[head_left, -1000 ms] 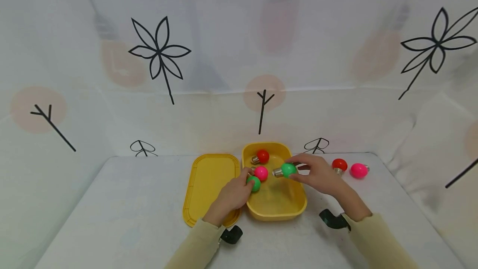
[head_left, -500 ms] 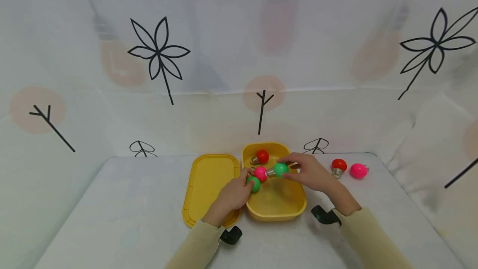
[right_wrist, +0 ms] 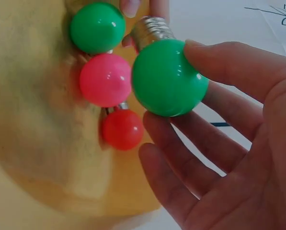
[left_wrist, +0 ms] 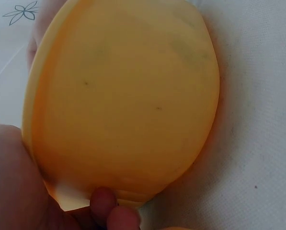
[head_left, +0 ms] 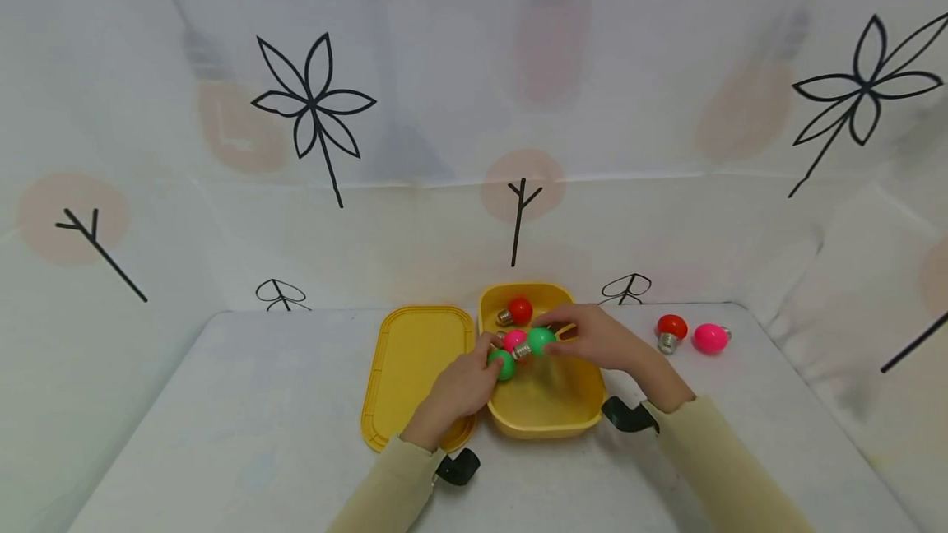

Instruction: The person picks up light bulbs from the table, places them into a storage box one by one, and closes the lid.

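My right hand [head_left: 603, 340] pinches a green light bulb [head_left: 540, 340] between thumb and fingers, over the yellow plastic box [head_left: 551, 426]. Its silver screw base points left, toward the bulbs in the box. In there lie a red bulb [right_wrist: 122, 129], a pink bulb [right_wrist: 105, 80] and a second green bulb [right_wrist: 97, 27] in a row along the left side. My left hand [head_left: 459, 389] grips the left wall of the box, its thumb by the second green bulb. In the left wrist view, curled fingers [left_wrist: 104, 206] press on the outside of the box.
A yellow lid [head_left: 415, 377] lies flat to the left of the box, partly under my left arm. To the right, another red bulb [head_left: 671, 327] and another pink bulb [head_left: 711, 339] rest on the white table [head_left: 222, 434]. A patterned cloth [head_left: 429, 237] hangs behind.
My right hand has moved left with the green bulb, from the box's right part to above the pink bulb. The left hand stays on the box wall.
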Demonstrator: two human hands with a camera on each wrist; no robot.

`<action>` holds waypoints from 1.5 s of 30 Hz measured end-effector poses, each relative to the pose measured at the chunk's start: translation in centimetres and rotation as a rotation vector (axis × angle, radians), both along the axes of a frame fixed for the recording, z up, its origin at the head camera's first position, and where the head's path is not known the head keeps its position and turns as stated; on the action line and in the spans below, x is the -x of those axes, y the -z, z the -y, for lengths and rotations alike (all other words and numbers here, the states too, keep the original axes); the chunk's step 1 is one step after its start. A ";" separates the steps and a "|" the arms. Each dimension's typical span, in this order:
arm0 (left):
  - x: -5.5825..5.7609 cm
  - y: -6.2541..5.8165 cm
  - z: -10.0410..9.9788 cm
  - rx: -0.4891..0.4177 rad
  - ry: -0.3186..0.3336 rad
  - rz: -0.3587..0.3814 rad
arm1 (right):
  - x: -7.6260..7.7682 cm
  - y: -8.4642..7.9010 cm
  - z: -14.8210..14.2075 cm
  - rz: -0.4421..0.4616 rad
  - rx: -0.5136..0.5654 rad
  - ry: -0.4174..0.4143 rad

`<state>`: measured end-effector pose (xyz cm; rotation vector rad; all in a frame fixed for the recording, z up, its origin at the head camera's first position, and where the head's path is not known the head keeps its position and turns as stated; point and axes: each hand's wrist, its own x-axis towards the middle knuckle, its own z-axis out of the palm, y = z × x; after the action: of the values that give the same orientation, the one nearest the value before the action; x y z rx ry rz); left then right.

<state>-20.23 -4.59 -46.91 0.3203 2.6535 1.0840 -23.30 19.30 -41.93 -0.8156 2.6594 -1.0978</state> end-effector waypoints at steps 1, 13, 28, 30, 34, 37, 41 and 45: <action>0.0 0.0 0.0 -0.001 0.000 -0.001 | 0.1 0.0 0.1 0.013 -0.008 -0.006; 0.0 0.2 0.0 -0.009 0.002 0.000 | 1.8 1.0 0.9 0.069 -0.012 -0.061; 0.0 0.2 0.0 -0.010 0.003 -0.010 | 3.0 1.7 0.3 0.197 0.056 -0.130; 0.1 0.3 0.0 -0.008 0.004 -0.012 | 3.2 1.6 0.3 0.219 0.052 -0.151; 0.1 0.4 0.1 -0.007 0.005 -0.011 | 3.5 1.4 0.2 0.251 0.044 -0.196; 0.1 0.4 0.1 -0.006 0.006 -0.014 | 3.7 1.3 0.2 0.253 0.027 -0.215; 0.1 0.3 0.2 -0.010 0.005 -0.011 | 4.0 1.4 0.3 0.228 -0.004 -0.235; 0.0 0.2 0.1 -0.021 0.005 -0.007 | 4.1 1.6 0.4 0.211 -0.038 -0.218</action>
<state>-20.25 -4.73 -47.15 0.3356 2.6479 1.1119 -27.43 18.91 -43.55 -0.9030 2.3484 -1.0138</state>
